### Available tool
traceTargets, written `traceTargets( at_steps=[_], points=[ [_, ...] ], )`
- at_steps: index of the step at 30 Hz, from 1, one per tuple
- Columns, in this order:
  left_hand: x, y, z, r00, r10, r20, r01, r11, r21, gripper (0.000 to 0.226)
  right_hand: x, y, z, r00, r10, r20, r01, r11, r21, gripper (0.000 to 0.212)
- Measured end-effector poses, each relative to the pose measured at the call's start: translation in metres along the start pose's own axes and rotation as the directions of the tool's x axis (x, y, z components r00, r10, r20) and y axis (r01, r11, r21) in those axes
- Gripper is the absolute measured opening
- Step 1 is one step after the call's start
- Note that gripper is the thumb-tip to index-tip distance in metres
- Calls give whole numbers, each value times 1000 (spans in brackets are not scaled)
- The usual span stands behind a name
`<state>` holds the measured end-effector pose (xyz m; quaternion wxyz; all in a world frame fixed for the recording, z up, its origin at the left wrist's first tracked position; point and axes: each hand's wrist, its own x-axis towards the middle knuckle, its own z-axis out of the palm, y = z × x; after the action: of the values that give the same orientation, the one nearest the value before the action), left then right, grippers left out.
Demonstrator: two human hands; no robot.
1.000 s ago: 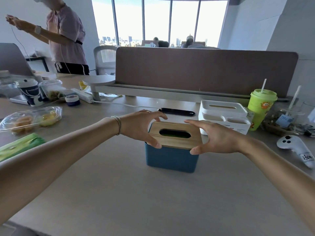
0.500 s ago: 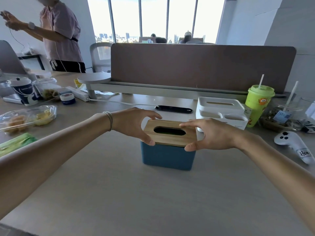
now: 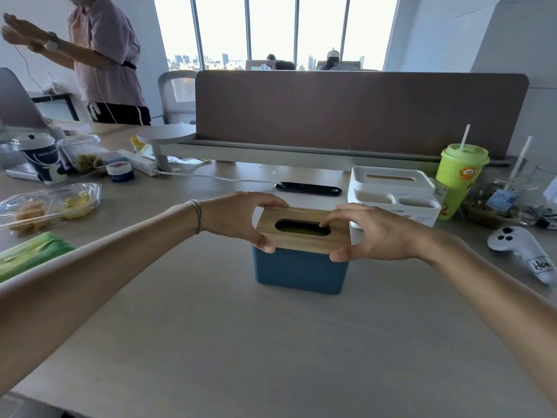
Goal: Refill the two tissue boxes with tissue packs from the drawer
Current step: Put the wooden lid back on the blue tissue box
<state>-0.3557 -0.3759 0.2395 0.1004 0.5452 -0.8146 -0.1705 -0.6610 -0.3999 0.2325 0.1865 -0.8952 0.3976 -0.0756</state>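
A blue tissue box [image 3: 300, 271] stands mid-table with a wooden lid [image 3: 304, 239] on top; green shows through the lid's oval slot. My left hand [image 3: 238, 218] grips the lid's left edge. My right hand [image 3: 370, 233] grips its right edge, with a fingertip at the slot's right end. A white tissue box [image 3: 391, 191] with a wooden-slotted top and front trays stands behind, to the right. A green tissue pack [image 3: 30, 254] lies at the left edge of the table.
A green cup with a straw [image 3: 459, 176], a glass jar [image 3: 506, 200] and a white controller [image 3: 524, 251] sit at the right. A black phone [image 3: 307, 188] lies behind the blue box. Food containers [image 3: 45, 206], a mug and a power strip crowd the left. A person [image 3: 105, 55] stands at far left.
My right hand's fingers have slid inward over the lid to reach the slot. The lid sits level on the blue box; my left hand keeps its grip.
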Motion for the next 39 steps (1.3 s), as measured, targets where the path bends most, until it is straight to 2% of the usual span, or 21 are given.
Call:
traceTargets(
  at_steps=[3,7,9,10,12,13,15,17,19,23,26,28,31,33,36,39],
  points=[
    [1,-7,4,998,-44,40,46,998,-31,94,1,1,0,998,53,28,-54,998,24,57],
    [0,-7,4,992,-48,113,47,999,12,89,4,-1,4,991,118,59,-123,987,107,59],
    [-2,-6,10,990,-56,130,58,998,-11,87,0,0,11,993,117,21,-118,973,199,73],
    [-6,-4,18,992,-42,120,49,997,-54,84,-4,1,17,994,110,-21,-100,953,286,86],
    [-12,-4,44,999,-42,-10,38,969,-243,77,-13,1,32,982,153,-113,-72,849,523,113],
    [-16,-4,60,991,-80,-109,30,917,-397,77,-17,1,42,969,195,-152,-57,775,630,118],
    [-25,4,85,945,-232,-230,7,718,-696,77,-20,-6,62,946,264,-190,-25,641,767,109],
    [-27,10,101,911,-311,-271,-50,567,-822,77,-16,-18,80,922,317,-222,3,570,822,104],
    [-25,16,107,886,-349,-305,-84,526,-846,73,-6,-29,89,887,379,-264,32,520,853,111],
    [-13,15,91,810,-455,-369,-155,441,-884,59,23,-48,86,848,425,-317,91,473,876,103],
    [-7,0,64,742,-523,-418,-174,452,-875,57,58,-61,77,858,417,-300,101,436,894,104],
    [2,-18,44,708,-563,-426,-170,450,-877,41,90,-68,73,868,413,-278,91,418,904,110],
    [17,-53,17,627,-631,-456,-164,466,-870,45,140,-84,66,876,401,-269,94,404,910,111],
    [28,-79,3,579,-668,-468,-160,469,-868,43,174,-93,63,870,412,-271,98,394,914,104],
    [45,-118,-15,539,-700,-468,-156,462,-873,43,227,-98,65,860,433,-270,92,389,917,92],
    [61,-156,-24,511,-728,-457,-130,460,-878,45,272,-98,68,862,442,-248,71,379,923,95]
  ],
)
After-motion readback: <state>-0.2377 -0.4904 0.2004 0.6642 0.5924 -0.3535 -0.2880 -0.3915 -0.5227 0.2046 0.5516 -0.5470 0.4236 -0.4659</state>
